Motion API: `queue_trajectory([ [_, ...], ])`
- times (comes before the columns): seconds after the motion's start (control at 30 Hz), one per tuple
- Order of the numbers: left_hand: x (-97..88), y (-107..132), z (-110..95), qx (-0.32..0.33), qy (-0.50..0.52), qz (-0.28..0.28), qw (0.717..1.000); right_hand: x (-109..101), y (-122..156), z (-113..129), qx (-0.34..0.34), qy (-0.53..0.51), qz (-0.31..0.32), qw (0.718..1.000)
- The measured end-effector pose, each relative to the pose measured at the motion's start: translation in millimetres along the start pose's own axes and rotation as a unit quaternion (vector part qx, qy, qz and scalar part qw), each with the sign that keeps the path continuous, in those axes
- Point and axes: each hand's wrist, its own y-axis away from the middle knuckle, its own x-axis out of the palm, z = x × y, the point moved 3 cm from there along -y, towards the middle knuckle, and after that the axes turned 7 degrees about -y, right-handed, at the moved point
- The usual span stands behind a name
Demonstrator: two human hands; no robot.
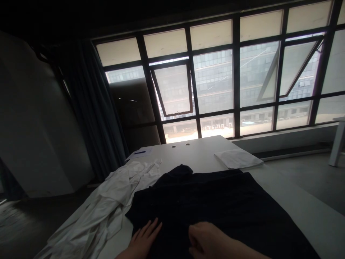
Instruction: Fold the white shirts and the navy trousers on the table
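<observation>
White garments [115, 198], heaped aside, probably for room | Left hand [142, 239], fingers spread flat, gripping nothing, apparently steadying | Dark garment [215, 201], laid across table [202, 149] | Right hand [206, 237], curled over garment; hold cannot be told.

The left hand [140, 241] is bare — thin fingers, with nails too dim to see well. The right hand [206, 239] is bare too, and so are its wrist [229, 246] and the bit of forearm [246, 251] that shows.
</observation>
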Motion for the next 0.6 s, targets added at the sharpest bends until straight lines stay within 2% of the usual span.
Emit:
queue_trajectory([
  [0.07,-4.3,-5.9,-4.0,-0.029,0.01,-0.073,0.997,4.3,-4.9,-11.5,-0.048,0.053,-0.057,0.996],
  [0.1,-6.1,-9.6,-6.9,-0.032,0.015,-0.12,0.992,9.5,-7.3,-19.5,-0.074,0.071,-0.065,0.993],
  [0.17,-6.7,-17.3,-13.7,-0.003,0.016,-0.202,0.979,22.1,-11.3,-37.3,-0.11,0.086,-0.055,0.989],
  [0.2,-5.0,-21.0,-17.1,0.027,0.012,-0.223,0.974,28.0,-12.6,-45.1,-0.119,0.09,-0.047,0.988],
  [0.27,1.1,-27.1,-21.4,0.079,-0.003,-0.223,0.972,35.6,-12.9,-54.8,-0.123,0.095,-0.037,0.987],
  [0.37,9.2,-31.6,-19.9,0.085,-0.02,-0.185,0.979,31.9,-7.5,-54.4,-0.126,0.081,-0.041,0.988],
  [0.5,12.1,-32.2,-14.2,0.047,-0.028,-0.144,0.988,0.9,6.3,-61.3,-0.115,0.066,-0.043,0.99],
  [0.6,11.1,-32.0,-12.4,0.034,-0.033,-0.132,0.99,-33.0,19.0,-99.7,-0.037,0.076,-0.074,0.994],
])
